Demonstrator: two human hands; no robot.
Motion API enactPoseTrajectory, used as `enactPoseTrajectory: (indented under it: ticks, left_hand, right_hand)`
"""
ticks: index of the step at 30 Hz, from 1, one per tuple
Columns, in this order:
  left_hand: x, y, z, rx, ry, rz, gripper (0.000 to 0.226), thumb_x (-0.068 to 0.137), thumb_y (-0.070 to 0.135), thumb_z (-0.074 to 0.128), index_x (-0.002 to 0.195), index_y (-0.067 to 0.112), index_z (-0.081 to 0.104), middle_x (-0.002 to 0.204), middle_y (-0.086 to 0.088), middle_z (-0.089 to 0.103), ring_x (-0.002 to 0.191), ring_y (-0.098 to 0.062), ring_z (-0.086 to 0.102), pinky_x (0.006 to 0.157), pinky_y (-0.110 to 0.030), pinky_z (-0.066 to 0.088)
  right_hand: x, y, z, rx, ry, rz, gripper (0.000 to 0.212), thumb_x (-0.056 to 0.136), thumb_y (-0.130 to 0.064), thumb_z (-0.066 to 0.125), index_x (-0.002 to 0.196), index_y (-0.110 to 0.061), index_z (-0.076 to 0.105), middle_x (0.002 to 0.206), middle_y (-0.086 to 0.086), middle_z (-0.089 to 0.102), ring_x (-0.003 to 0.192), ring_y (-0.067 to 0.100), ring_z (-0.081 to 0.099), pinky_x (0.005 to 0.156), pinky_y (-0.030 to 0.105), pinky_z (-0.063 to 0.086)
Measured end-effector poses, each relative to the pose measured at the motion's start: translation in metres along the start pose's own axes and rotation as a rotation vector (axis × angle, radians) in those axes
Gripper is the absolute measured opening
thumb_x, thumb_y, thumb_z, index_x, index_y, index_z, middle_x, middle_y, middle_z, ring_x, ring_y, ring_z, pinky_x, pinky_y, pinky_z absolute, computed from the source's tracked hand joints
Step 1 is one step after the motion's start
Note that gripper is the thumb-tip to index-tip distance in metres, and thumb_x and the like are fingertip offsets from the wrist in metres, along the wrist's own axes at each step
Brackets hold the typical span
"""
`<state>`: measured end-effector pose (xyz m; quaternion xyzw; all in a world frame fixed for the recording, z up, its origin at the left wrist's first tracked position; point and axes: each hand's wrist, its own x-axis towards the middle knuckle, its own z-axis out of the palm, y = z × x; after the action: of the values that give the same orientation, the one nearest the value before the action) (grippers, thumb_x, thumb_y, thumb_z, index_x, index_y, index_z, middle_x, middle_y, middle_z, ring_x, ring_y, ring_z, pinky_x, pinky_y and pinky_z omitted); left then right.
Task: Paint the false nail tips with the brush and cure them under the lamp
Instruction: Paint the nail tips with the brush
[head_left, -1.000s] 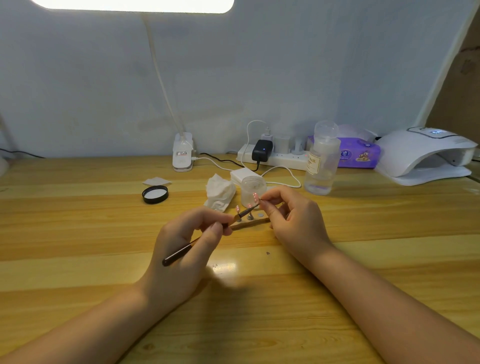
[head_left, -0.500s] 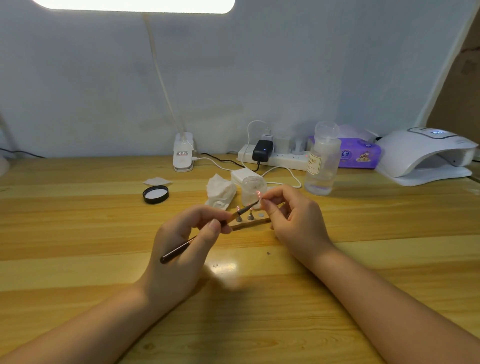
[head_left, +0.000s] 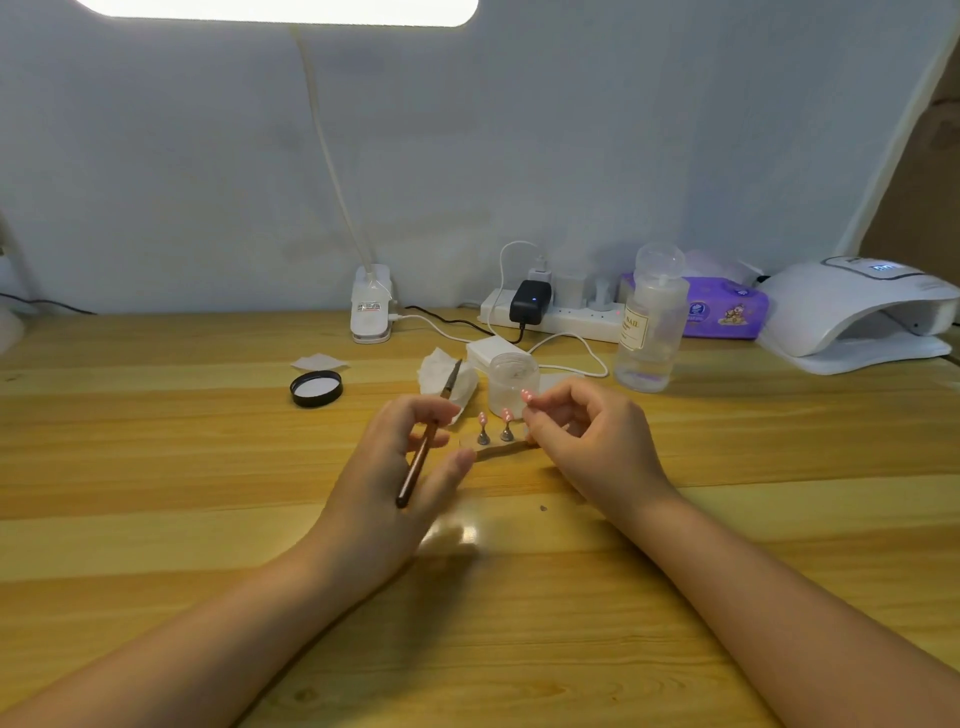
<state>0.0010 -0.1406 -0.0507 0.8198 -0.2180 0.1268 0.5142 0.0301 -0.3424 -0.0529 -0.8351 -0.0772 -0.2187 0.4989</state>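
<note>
My left hand (head_left: 395, 467) holds a thin dark brush (head_left: 426, 441) between thumb and fingers, its tip pointing up and away over the tissue. My right hand (head_left: 587, 436) pinches a small pink nail tip (head_left: 526, 395) at its fingertips, just in front of the clear jar. Two pink nail tips on metal stands (head_left: 494, 427) sit on a small wooden base (head_left: 493, 451) between my hands. The white curing lamp (head_left: 862, 312) stands at the far right of the table.
A clear jar (head_left: 511, 382), a crumpled tissue (head_left: 444, 376), a black lid (head_left: 316, 388), a clear bottle (head_left: 649, 322), a purple wipes pack (head_left: 722, 312), a power strip (head_left: 556, 314) with cables and a desk lamp clamp (head_left: 370, 306) stand behind my hands.
My left hand has swung the brush away from the nail tip, so it now points upward. My right hand has lifted slightly with the pink tip.
</note>
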Motion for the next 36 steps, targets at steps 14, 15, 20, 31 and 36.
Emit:
enactPoseTrajectory:
  ticks: [14,15,20,31,36]
  left_hand:
    - [0.0027,-0.0052,0.0034,0.032,-0.237,-0.064,0.056,0.089,0.013,0.067,0.120,0.046,0.035,0.138,0.019,0.035,0.125,0.003,0.046,0.091,-0.001,0.036]
    - [0.0024,-0.0049,0.0030,0.027,-0.242,-0.064,0.056,0.089,0.013,0.067,0.121,0.046,0.035,0.138,0.019,0.035,0.125,0.004,0.046,0.091,0.000,0.036]
    - [0.0020,-0.0032,0.0025,0.022,-0.251,-0.059,0.057,0.088,0.015,0.068,0.122,0.046,0.034,0.137,0.021,0.035,0.123,0.007,0.047,0.092,-0.004,0.040]
    - [0.0026,-0.0048,0.0028,0.036,-0.264,-0.040,0.059,0.088,0.015,0.068,0.121,0.048,0.033,0.138,0.022,0.034,0.122,0.008,0.047,0.095,-0.005,0.038]
    - [0.0026,-0.0040,0.0035,0.040,-0.258,-0.042,0.057,0.088,0.014,0.068,0.120,0.047,0.034,0.139,0.018,0.035,0.122,0.007,0.048,0.095,-0.003,0.037]
  right_hand:
    - [0.0063,0.0074,0.0020,-0.203,-0.015,0.088,0.012,0.081,-0.030,0.073,0.072,-0.021,0.074,0.056,-0.009,0.054,0.057,0.006,0.047,0.056,0.026,0.037]
    - [0.0066,0.0072,0.0020,-0.205,-0.016,0.086,0.011,0.081,-0.030,0.073,0.072,-0.023,0.073,0.056,-0.009,0.054,0.057,0.006,0.047,0.056,0.026,0.037]
    - [0.0086,0.0069,0.0026,-0.280,-0.052,0.096,0.012,0.083,-0.033,0.071,0.081,-0.022,0.077,0.065,-0.006,0.062,0.073,0.012,0.059,0.065,0.029,0.046]
    - [0.0042,0.0012,0.0013,-0.452,-0.009,0.101,0.020,0.082,-0.035,0.068,0.072,-0.019,0.074,0.068,-0.005,0.066,0.078,0.016,0.064,0.068,0.029,0.051]
    - [0.0053,0.0006,0.0002,-0.463,-0.035,0.096,0.020,0.083,-0.039,0.068,0.083,-0.021,0.076,0.067,-0.006,0.064,0.075,0.014,0.062,0.068,0.028,0.050]
